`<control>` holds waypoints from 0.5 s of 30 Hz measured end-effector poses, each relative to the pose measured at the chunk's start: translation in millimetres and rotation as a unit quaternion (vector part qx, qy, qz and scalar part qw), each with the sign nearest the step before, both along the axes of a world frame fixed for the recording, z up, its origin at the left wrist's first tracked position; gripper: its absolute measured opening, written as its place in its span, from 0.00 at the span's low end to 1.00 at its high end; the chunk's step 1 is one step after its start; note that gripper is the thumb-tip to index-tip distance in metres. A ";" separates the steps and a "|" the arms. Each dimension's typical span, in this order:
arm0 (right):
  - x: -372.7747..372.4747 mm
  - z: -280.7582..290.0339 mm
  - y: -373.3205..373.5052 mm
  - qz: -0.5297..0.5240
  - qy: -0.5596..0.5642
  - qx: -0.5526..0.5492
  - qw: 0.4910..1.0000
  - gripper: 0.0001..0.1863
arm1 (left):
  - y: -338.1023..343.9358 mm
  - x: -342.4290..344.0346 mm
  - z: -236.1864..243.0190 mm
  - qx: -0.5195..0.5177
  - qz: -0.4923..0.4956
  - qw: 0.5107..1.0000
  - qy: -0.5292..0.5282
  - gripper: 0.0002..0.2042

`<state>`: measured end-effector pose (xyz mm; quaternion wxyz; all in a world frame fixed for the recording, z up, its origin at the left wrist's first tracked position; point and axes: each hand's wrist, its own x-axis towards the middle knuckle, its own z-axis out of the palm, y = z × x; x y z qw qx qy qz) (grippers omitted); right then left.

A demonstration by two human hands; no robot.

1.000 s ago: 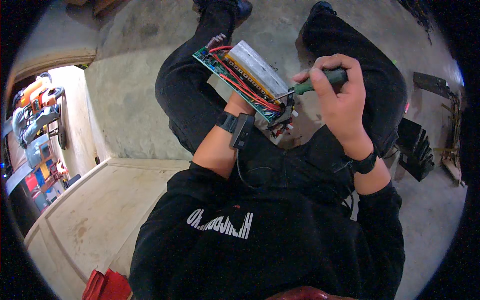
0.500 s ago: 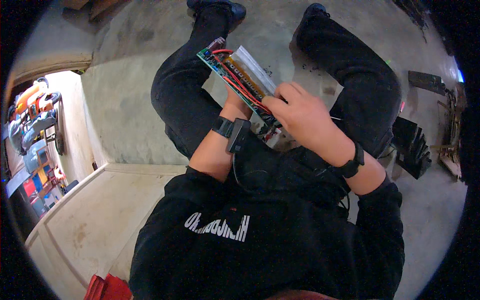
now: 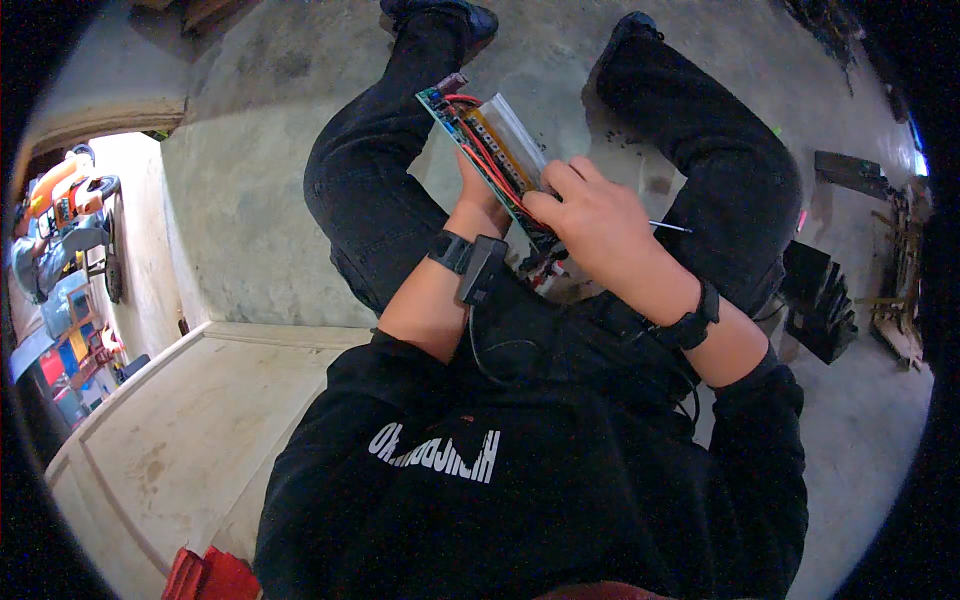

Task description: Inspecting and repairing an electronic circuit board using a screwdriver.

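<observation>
Head view: the person sits on a grey floor (image 3: 545,70) with knees bent outward, and the circuit board (image 3: 473,153) is held above the lap, between the thighs, slanting from its far left end down toward the near right. It carries a silver metal bar (image 3: 517,135) along its right side, an amber strip beside that, and red wires (image 3: 490,170) running lengthwise. White and red connectors (image 3: 547,272) hang just below its near end.

The left hand (image 3: 478,190) has its grip closed around the board's left edge from beneath; most of its fingers are hidden behind it. The right hand (image 3: 600,215) is curled over the near end, fingertips at the wires and bar; whether they pinch anything there I cannot tell. Its grip is also closed on a screwdriver (image 3: 670,227), whose shaft juts out toward the right thigh while the handle is hidden.

Past the board's far end, the floor runs on between the shins, giving room forward. The right thigh bounds the other side, with a black finned piece (image 3: 822,300) beyond it. At lower left lies a pale panel (image 3: 230,390) with a raised rim, a red cloth (image 3: 210,578) at its near corner.
</observation>
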<state>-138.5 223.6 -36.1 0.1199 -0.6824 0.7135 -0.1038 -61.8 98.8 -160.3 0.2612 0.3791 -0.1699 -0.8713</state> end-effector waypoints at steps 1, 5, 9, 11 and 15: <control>0.5 0.0 -1.0 0.003 0.004 -0.004 1.000 0.08 | -0.7 0.7 6.0 -0.007 0.003 1.000 -0.012 0.25; 4.0 0.9 -5.1 0.014 0.027 -0.003 1.000 0.08 | -4.6 -1.6 4.1 -0.003 0.004 1.000 -0.024 0.30; 10.9 -0.3 -8.9 0.026 0.061 0.002 0.998 0.07 | -7.6 1.6 -5.7 -0.002 -0.009 1.000 -0.024 0.33; 12.0 -3.3 -8.4 0.035 0.081 -0.008 0.996 0.06 | -7.2 -0.2 -0.3 0.004 -0.009 1.000 -0.020 0.33; 12.7 -4.9 -9.5 0.048 0.095 -0.025 0.994 0.06 | -7.0 -1.9 5.5 0.020 -0.008 1.000 -0.011 0.32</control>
